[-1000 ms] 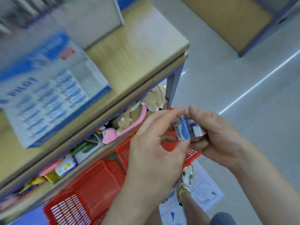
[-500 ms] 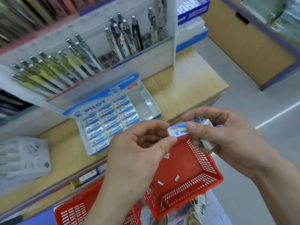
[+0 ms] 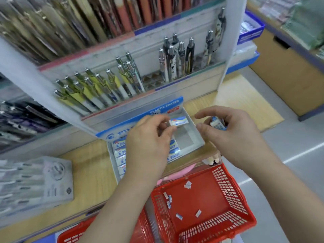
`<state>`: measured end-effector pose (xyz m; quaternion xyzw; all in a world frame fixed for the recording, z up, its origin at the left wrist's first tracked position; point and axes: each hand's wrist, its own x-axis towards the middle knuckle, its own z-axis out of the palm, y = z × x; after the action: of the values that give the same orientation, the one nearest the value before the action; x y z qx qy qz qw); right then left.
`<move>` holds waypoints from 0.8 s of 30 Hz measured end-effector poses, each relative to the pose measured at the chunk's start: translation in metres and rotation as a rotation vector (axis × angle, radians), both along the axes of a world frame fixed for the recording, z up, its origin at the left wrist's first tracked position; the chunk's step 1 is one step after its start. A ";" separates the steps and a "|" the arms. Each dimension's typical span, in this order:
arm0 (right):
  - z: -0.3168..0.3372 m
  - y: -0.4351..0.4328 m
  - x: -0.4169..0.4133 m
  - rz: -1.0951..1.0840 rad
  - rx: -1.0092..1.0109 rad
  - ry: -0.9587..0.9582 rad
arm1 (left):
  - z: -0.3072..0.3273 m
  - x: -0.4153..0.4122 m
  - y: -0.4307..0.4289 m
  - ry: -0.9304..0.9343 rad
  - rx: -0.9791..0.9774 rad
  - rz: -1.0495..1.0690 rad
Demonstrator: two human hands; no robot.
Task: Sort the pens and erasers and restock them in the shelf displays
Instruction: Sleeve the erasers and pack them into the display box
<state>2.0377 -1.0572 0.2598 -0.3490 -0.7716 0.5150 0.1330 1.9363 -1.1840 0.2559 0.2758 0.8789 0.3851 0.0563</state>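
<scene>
The left hand (image 3: 149, 137) pinches one eraser (image 3: 178, 121) over the empty right column of the box (image 3: 196, 135) on the shelf (image 3: 87, 172). The right hand (image 3: 233, 135) grips spare erasers (image 3: 217, 124) beside it. Best laid flat, label up, squared to the back wall and matching the stocked rows (image 3: 121, 152).
</scene>
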 end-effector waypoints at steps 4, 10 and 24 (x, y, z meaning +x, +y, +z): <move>-0.007 -0.007 -0.002 0.037 0.030 -0.069 | -0.009 -0.002 0.007 0.215 -0.110 -0.022; -0.008 -0.008 -0.004 0.052 0.024 -0.125 | -0.012 -0.005 0.012 0.335 -0.275 0.035; 0.018 -0.007 0.010 -0.288 -0.799 0.173 | 0.003 0.012 0.015 -0.043 -0.002 -0.022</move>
<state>2.0478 -1.0643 0.2779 -0.4327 -0.4411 0.7768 0.1219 1.9485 -1.1693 0.2588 0.2772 0.8746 0.3896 0.0798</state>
